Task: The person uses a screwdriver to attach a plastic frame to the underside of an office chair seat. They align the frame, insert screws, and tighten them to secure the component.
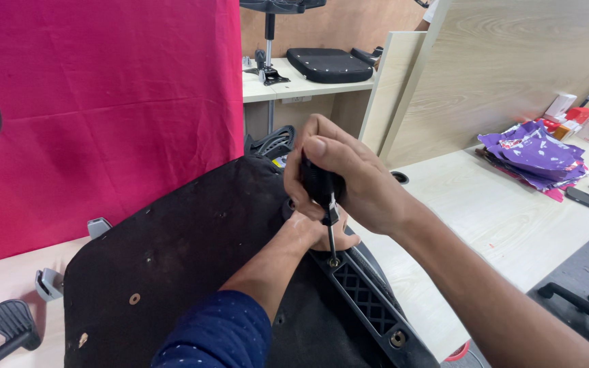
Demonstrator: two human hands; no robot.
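Gripping the black screwdriver (323,194) upright in my right hand (349,178), I rest its tip on a screw (334,262) below. My left hand (315,230) sits underneath, fingers hidden, its grasp unclear, against the bracket (366,300).

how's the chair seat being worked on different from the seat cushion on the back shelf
The chair seat lies underside up, showing dark board with screw holes; the seat cushion looks upside down too, with small pale dots on a smooth surface. The chair seat has a black plastic bracket on it, where the right hand drives a screwdriver and the left hand steadies; the seat cushion lies untouched and shows no bracket. Both are black.
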